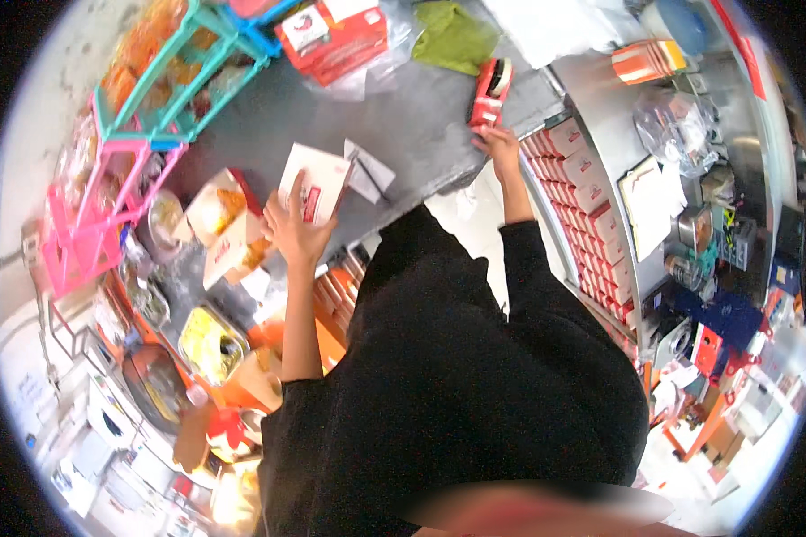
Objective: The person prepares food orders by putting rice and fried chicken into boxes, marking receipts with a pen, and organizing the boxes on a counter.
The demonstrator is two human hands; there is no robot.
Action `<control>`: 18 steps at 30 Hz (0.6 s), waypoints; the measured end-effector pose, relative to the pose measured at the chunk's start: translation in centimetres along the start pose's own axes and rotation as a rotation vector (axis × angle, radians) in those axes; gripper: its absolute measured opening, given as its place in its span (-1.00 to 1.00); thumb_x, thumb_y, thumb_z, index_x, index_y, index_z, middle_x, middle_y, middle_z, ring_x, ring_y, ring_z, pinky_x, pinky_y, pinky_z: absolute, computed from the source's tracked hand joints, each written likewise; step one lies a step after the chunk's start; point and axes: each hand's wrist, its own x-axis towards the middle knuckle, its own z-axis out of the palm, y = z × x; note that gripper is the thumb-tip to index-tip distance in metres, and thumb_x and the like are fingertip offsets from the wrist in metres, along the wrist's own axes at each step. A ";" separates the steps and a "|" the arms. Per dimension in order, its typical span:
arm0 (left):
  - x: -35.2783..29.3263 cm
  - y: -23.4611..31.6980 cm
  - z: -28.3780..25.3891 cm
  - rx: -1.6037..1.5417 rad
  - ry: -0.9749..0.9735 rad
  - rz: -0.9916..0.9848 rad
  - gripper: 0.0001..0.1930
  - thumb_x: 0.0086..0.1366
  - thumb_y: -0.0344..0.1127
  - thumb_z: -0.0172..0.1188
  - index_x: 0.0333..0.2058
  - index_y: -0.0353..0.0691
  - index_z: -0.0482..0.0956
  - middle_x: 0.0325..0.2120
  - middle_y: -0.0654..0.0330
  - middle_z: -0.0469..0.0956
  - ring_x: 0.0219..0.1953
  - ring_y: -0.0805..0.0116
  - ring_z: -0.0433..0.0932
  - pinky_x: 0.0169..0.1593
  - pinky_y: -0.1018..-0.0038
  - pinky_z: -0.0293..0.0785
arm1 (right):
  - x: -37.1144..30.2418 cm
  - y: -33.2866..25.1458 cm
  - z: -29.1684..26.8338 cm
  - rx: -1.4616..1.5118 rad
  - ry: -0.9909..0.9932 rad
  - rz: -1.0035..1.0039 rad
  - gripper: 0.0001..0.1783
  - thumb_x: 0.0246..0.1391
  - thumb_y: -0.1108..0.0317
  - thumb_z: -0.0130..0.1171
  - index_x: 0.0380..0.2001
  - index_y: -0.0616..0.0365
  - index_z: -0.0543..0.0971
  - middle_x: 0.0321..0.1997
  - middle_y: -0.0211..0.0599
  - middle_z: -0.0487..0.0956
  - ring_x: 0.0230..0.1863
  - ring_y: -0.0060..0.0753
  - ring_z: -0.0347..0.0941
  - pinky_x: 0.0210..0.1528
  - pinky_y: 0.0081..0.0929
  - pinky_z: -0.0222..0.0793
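My left hand (299, 229) grips a small white carton (321, 175) with a red printed panel, fingers over its top and thumb along its right edge. To the right, my right hand (498, 145) has its fingers closed at the near end of a red tape dispenser (489, 100), which carries a pale roll. Whether a strip of tape is between those fingers is too small to tell. A white paper slip (367, 170) with a dark pen-like stick on it lies just right of the carton. Left of my left hand stand open cartons (217, 210) with fried-looking food inside.
On the steel counter (403, 121) lie a red-and-white box (336, 45) and a green cloth (455, 38). Teal (175, 76) and pink (107, 215) plastic racks stand at the left. A tray of yellow food (213, 345) is nearer. Stacked cartons (587, 197) fill a shelf at right.
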 end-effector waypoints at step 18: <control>-3.5 26.6 1.7 -0.182 -0.035 0.265 -0.13 -0.20 -0.09 0.43 0.25 0.37 0.49 0.12 -0.02 0.33 0.14 0.00 0.31 0.17 0.00 0.07 | -16.5 -12.6 -1.3 -0.447 -0.306 0.078 -0.25 0.11 -0.03 0.37 0.17 0.33 0.44 -0.02 -0.06 0.64 -0.13 -0.34 0.60 -0.15 -0.30 0.52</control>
